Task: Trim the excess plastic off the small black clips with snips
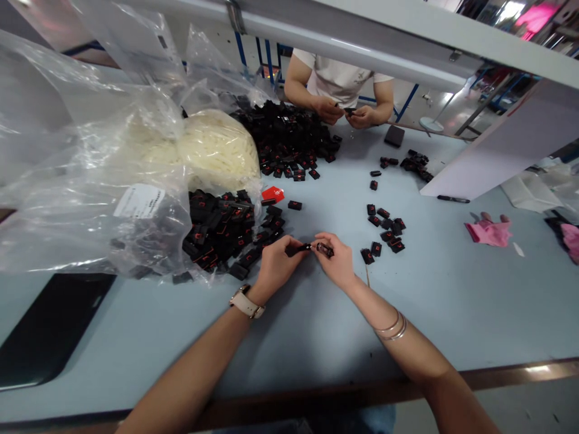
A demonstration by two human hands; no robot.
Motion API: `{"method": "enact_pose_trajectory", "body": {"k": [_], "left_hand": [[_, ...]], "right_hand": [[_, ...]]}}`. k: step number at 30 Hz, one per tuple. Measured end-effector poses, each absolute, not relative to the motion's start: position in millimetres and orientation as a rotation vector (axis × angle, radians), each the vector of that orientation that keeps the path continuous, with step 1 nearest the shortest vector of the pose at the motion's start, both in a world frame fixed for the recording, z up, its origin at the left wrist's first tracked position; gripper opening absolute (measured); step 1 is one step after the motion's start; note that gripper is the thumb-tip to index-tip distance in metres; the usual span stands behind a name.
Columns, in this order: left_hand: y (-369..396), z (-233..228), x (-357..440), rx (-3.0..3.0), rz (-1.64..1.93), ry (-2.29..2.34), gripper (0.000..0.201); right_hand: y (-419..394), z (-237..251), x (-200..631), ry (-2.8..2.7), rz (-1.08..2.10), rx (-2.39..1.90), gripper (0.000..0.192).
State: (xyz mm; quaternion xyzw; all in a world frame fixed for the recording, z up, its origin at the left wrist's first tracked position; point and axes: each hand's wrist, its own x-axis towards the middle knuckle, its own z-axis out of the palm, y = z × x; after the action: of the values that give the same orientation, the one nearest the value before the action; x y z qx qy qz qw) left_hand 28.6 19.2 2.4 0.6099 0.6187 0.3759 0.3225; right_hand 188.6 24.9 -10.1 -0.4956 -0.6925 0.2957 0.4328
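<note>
My left hand (275, 265) is closed on a small black plastic part (299, 248), pinched between thumb and fingers above the table. Close against it, my right hand (338, 264) grips a short dark tool (324, 249) with a shiny surface; its tip meets the part, and its exact kind is hidden by the fingers. Left of my hands lies a heap of black plastic parts (217, 232) with red-orange marks, spilling from a clear plastic bag (90, 223). To the right sits a small loose group of similar parts (388, 224).
Across the blue-grey table (434, 301), a co-worker's hands (346, 113) hold a black part beside a larger heap (289, 132). A bag of cream-coloured pieces (217, 147), a black panel (54, 328), a pen (453, 199), pink gloves (489, 231) and a white divider (502, 132) stand around.
</note>
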Motion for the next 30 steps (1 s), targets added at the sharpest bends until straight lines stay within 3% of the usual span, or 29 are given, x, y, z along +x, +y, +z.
{"method": "enact_pose_trajectory", "body": {"k": [12,25,30], "left_hand": [[19.0,2.6,28.3,1.629,1.007,1.607,0.008],[19.3,1.7,27.9,1.631,0.974,1.626,0.004],[19.3,1.4,27.6,1.628,0.986,1.608,0.007]], "right_hand": [[25.4,-8.5,186.5,-1.808,0.702,-1.266,0.022],[22.1,-11.9,187.2,-2.212,0.325,-1.239,0.024],[18.7,-9.7,189.4,-2.212,0.402,-1.194,0.03]]}}
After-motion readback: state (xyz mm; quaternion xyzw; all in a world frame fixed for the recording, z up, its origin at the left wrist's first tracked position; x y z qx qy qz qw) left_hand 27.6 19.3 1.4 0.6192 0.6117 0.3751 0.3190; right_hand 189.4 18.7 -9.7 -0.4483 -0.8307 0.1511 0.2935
